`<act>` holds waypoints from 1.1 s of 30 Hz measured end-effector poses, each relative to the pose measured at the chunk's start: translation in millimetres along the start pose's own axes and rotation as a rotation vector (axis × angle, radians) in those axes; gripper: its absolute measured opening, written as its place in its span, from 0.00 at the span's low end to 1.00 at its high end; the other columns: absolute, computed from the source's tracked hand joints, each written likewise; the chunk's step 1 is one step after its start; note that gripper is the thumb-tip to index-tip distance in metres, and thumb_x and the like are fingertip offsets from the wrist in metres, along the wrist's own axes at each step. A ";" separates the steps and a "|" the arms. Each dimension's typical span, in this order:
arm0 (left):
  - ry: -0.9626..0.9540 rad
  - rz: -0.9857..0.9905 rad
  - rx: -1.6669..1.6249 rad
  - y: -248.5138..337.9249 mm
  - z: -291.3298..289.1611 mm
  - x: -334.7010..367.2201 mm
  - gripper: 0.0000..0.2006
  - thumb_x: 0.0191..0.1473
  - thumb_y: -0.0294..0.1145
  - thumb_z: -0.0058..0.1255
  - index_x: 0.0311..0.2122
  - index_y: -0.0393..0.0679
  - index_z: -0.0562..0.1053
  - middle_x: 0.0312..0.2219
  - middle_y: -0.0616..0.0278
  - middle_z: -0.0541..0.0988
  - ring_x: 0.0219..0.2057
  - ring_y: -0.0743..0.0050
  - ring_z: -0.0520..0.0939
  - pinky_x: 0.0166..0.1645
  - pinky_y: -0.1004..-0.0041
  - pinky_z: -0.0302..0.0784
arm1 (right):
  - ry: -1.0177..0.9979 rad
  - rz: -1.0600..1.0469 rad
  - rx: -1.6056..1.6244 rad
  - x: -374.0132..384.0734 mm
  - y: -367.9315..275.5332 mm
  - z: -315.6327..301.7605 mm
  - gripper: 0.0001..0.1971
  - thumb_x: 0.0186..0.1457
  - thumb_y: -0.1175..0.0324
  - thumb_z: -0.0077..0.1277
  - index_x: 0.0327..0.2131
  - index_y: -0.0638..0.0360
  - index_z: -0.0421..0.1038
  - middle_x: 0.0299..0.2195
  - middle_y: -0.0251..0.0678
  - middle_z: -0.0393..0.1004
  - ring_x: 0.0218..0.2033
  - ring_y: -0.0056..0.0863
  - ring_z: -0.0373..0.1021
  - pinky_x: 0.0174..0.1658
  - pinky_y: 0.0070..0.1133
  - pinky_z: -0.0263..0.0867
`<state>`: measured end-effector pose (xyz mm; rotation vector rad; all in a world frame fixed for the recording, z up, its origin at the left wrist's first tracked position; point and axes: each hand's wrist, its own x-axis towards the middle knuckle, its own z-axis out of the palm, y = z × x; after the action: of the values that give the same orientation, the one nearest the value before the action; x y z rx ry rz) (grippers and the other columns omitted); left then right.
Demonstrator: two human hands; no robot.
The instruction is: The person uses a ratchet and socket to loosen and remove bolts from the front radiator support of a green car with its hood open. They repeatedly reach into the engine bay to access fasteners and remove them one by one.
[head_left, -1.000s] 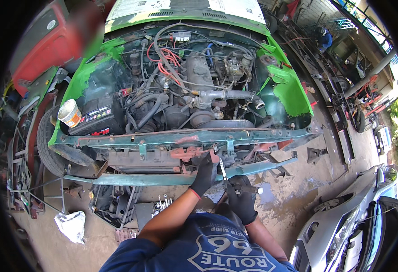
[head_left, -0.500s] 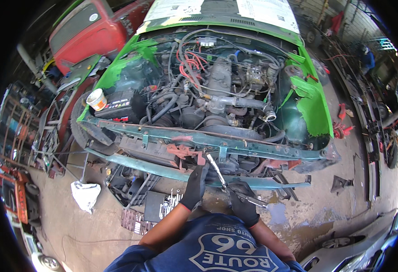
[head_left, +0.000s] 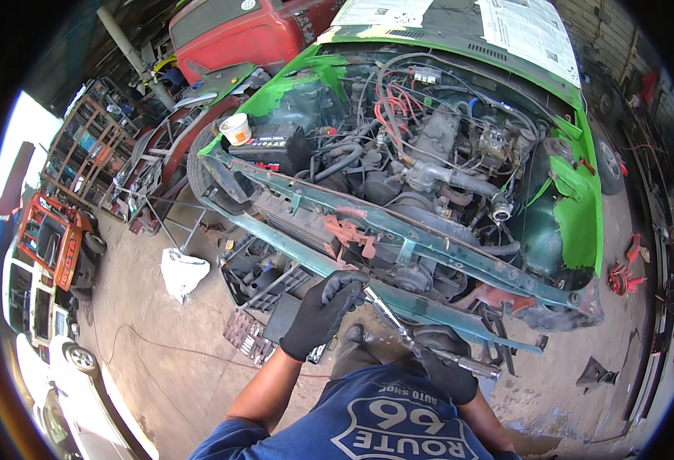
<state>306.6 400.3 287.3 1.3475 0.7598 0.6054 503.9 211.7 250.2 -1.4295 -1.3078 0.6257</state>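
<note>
My right hand (head_left: 446, 366), in a black glove, is wrapped round a chrome socket wrench (head_left: 390, 316). Its handle sticks out to the right, and its long shaft points up and left. Close to the shaft's tip is my left hand (head_left: 323, 313), also gloved in black, with fingers bent together. Whatever lies in those fingers, if anything, is hidden. Both hands are in front of the car's teal front panel (head_left: 337, 207), near a detached-looking lower teal strip (head_left: 283, 244). A reddish bracket (head_left: 348, 234) sits on the front panel, beyond my left hand.
Beyond the panel lies the open engine bay with an engine (head_left: 436, 138) and a black battery (head_left: 275, 149) bearing a white tub (head_left: 235, 129). On the floor are a tool case (head_left: 246, 337), a black plastic part (head_left: 264, 272) and a white bag (head_left: 183, 272).
The view has swung left, so the car sits further right in it. My left hand's fingers, stretched before, are now bent near the wrench tip. My right hand keeps its hold.
</note>
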 end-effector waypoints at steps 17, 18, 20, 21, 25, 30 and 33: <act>-0.049 -0.065 -0.053 -10.7 -24.4 -28.6 0.12 0.62 0.28 0.54 0.49 0.36 0.76 0.40 0.65 0.82 0.39 0.81 0.80 0.45 0.76 0.76 | -0.135 -0.155 -0.195 -5.8 14.3 -11.1 0.10 0.57 0.76 0.52 0.42 0.63 0.76 0.43 0.43 0.78 0.45 0.40 0.74 0.49 0.33 0.69; -0.037 -0.076 -0.101 -8.3 -26.1 -28.8 0.11 0.62 0.28 0.54 0.48 0.36 0.77 0.39 0.64 0.82 0.39 0.80 0.81 0.44 0.76 0.77 | -0.146 -0.083 -0.147 -3.7 13.9 -9.6 0.10 0.56 0.76 0.53 0.42 0.62 0.76 0.43 0.43 0.78 0.44 0.41 0.74 0.48 0.33 0.70; -0.035 -0.064 -0.110 -0.6 -32.2 -27.9 0.12 0.63 0.28 0.54 0.49 0.34 0.77 0.40 0.61 0.83 0.39 0.77 0.82 0.45 0.74 0.79 | -0.138 -0.096 -0.105 2.5 10.3 -5.2 0.11 0.55 0.77 0.54 0.43 0.61 0.76 0.43 0.43 0.78 0.43 0.41 0.75 0.48 0.33 0.70; -0.025 -0.071 -0.089 4.0 -36.4 -26.1 0.12 0.63 0.29 0.53 0.49 0.34 0.77 0.40 0.60 0.83 0.39 0.76 0.82 0.45 0.74 0.79 | -0.129 -0.046 -0.072 7.4 7.2 -2.2 0.11 0.54 0.78 0.54 0.42 0.60 0.76 0.42 0.43 0.78 0.42 0.41 0.75 0.47 0.32 0.70; -0.057 -0.029 0.021 17.3 -59.8 -7.5 0.14 0.66 0.32 0.50 0.50 0.34 0.76 0.42 0.58 0.83 0.41 0.76 0.82 0.48 0.73 0.78 | -0.034 -0.011 -0.058 37.2 -3.9 18.0 0.09 0.55 0.80 0.52 0.40 0.64 0.75 0.39 0.41 0.79 0.40 0.35 0.76 0.42 0.28 0.71; -0.187 0.048 -0.062 22.9 -111.6 33.0 0.15 0.67 0.31 0.46 0.53 0.35 0.74 0.44 0.60 0.82 0.44 0.77 0.81 0.50 0.74 0.77 | 0.086 0.195 0.082 74.2 -11.0 64.1 0.07 0.55 0.80 0.51 0.38 0.68 0.75 0.38 0.40 0.79 0.39 0.26 0.74 0.43 0.23 0.69; -0.221 0.048 -0.089 26.5 -148.3 54.2 0.15 0.67 0.32 0.48 0.54 0.34 0.74 0.43 0.60 0.82 0.43 0.79 0.81 0.49 0.75 0.76 | 0.120 0.205 0.092 97.8 -11.6 94.1 0.06 0.56 0.80 0.51 0.38 0.68 0.75 0.38 0.40 0.78 0.38 0.26 0.74 0.42 0.23 0.69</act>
<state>226.3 538.4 298.2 1.3280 0.5167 0.5119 442.0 332.8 257.1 -1.5121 -1.0348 0.7147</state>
